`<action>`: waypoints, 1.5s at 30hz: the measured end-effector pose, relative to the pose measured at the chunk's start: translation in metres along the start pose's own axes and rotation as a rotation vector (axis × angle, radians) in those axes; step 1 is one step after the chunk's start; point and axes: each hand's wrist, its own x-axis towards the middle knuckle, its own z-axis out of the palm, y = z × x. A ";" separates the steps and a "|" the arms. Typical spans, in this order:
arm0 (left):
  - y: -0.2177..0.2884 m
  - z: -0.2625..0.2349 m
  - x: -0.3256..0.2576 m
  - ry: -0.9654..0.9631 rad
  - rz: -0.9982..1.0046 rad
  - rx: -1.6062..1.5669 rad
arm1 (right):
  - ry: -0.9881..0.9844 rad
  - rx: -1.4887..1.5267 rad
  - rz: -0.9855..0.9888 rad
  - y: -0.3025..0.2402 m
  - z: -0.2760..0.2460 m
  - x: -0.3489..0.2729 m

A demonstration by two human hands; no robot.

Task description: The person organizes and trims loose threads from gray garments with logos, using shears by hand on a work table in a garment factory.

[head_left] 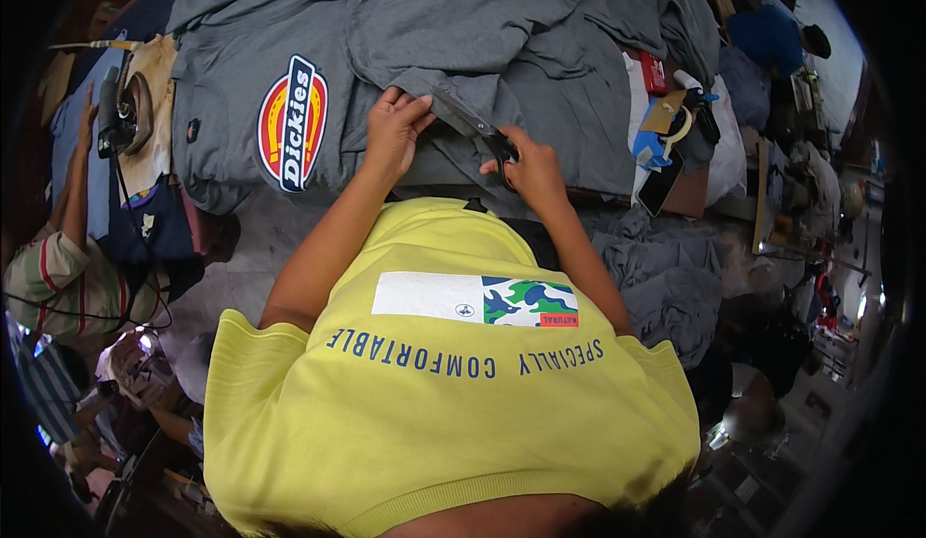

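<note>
Grey T-shirts lie spread and layered over the table before me. One bears a large red, yellow and white emblem, left of my hands. My left hand pinches the edge of the grey cloth between thumb and fingers. My right hand grips a pair of scissors with dark handles. Their blades point up and left across the cloth, with the tips close to my left fingertips. Whether the blades are cutting cannot be made out.
At left, an iron sits on a board beside another person's arm. On the table's right lie a tape roll, a dark phone and a red box. More grey garments are heaped below the table edge.
</note>
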 end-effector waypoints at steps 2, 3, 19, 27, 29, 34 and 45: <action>0.000 0.001 -0.001 0.000 0.015 0.007 | -0.017 -0.077 0.018 -0.012 -0.004 0.003; 0.001 0.001 -0.002 -0.001 0.023 0.011 | -0.024 -0.115 0.027 -0.018 -0.005 0.004; -0.004 -0.011 0.007 0.014 0.023 -0.031 | 0.012 -0.013 -0.046 -0.001 0.006 0.010; 0.000 -0.003 0.005 0.005 0.060 0.010 | 0.043 -0.124 -0.057 -0.021 0.005 0.024; 0.000 -0.003 0.004 -0.004 0.060 0.014 | 0.063 -0.120 -0.086 -0.027 0.003 0.025; 0.002 0.001 0.002 -0.002 0.045 0.033 | 0.004 -0.078 -0.085 -0.007 0.006 0.023; -0.001 0.001 0.000 -0.002 0.068 0.109 | 0.002 -0.144 -0.050 -0.029 0.002 0.029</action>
